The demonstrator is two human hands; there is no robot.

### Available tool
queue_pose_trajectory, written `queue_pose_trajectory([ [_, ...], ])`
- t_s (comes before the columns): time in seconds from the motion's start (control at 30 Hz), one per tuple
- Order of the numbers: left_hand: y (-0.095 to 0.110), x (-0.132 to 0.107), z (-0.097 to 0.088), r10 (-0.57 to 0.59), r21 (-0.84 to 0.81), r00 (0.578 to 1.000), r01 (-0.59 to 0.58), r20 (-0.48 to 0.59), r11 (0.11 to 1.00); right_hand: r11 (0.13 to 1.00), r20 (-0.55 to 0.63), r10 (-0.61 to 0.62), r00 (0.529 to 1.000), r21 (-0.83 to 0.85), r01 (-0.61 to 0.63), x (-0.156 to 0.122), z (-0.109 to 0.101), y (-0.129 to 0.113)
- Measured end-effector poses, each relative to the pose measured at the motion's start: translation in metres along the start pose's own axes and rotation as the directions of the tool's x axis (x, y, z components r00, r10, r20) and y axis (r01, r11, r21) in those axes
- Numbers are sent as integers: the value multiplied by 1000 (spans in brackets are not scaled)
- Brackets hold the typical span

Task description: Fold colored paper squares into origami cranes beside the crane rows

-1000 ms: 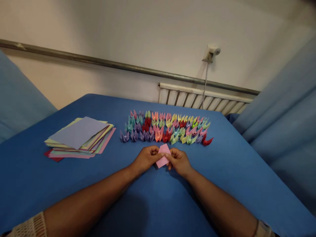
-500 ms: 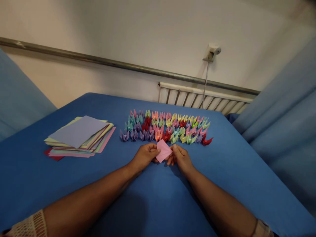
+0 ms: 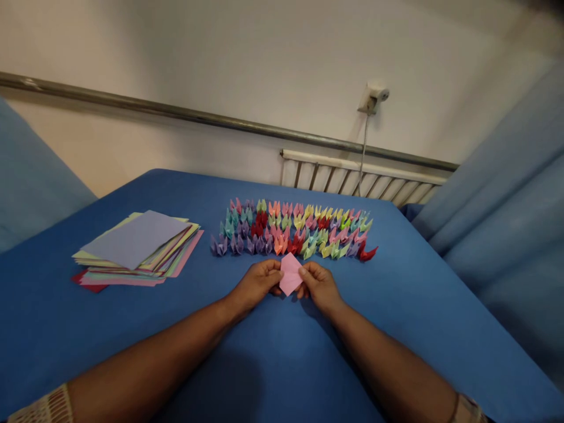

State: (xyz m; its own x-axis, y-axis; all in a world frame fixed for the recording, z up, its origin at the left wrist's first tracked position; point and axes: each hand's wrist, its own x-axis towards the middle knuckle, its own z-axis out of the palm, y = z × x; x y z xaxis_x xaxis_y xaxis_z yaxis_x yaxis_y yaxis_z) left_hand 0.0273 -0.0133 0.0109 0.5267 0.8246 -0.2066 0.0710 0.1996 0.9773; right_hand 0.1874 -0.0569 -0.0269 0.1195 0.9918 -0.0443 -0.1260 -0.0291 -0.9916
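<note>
A small folded pink paper (image 3: 290,274) is held between both my hands just above the blue table (image 3: 273,358). My left hand (image 3: 257,282) pinches its left edge with fingers closed. My right hand (image 3: 319,284) pinches its right edge, fingers closed too. Just beyond the hands stand several rows of small folded paper figures (image 3: 293,230) in purple, red, orange, yellow, green and pink.
A stack of flat coloured paper sheets (image 3: 138,248), a lavender sheet on top, lies at the left of the table. Blue curtains (image 3: 506,194) hang at right and left. A metal rail (image 3: 176,111) and a white radiator (image 3: 361,176) run along the wall behind.
The pink paper has turned a little between my fingers and sits slightly more upright. Both hands stay in about the same place.
</note>
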Motion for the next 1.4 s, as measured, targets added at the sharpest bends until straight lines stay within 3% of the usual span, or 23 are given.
queue_pose_trajectory([
  [0.4, -5, 3, -4, 25, 80, 999, -21, -44, 997, 997, 99, -30, 995, -64, 37, -4, 1, 3],
  [0.57, 2, 1, -6, 3, 103, 1000, -2, -13, 995, 1000, 32, -13, 999, 3, 13, -1, 0, -3],
  [0.73, 2, 2, -8, -96, 211, 989, 70, 114, 975, 996, -60, 4, 998, 93, 2, 1, -5, -12],
  [0.83, 1, 1, -6, -90, 179, 994, 79, 58, 981, 990, -64, -11, 998, 138, 20, 0, -3, -12],
  [1.0, 2, -2, 1, -43, 102, 998, 48, -48, 994, 998, 62, -12, 998, 66, 8, -5, 4, -5],
  [1.27, -2, -5, 2, -84, 205, 987, 55, 138, 977, 998, -2, 1, 1000, 66, -1, -3, 0, -11],
  [1.4, -1, -2, 0, 51, 115, 999, -52, 11, 992, 1000, 44, -10, 999, 4, 10, -3, -2, -12],
])
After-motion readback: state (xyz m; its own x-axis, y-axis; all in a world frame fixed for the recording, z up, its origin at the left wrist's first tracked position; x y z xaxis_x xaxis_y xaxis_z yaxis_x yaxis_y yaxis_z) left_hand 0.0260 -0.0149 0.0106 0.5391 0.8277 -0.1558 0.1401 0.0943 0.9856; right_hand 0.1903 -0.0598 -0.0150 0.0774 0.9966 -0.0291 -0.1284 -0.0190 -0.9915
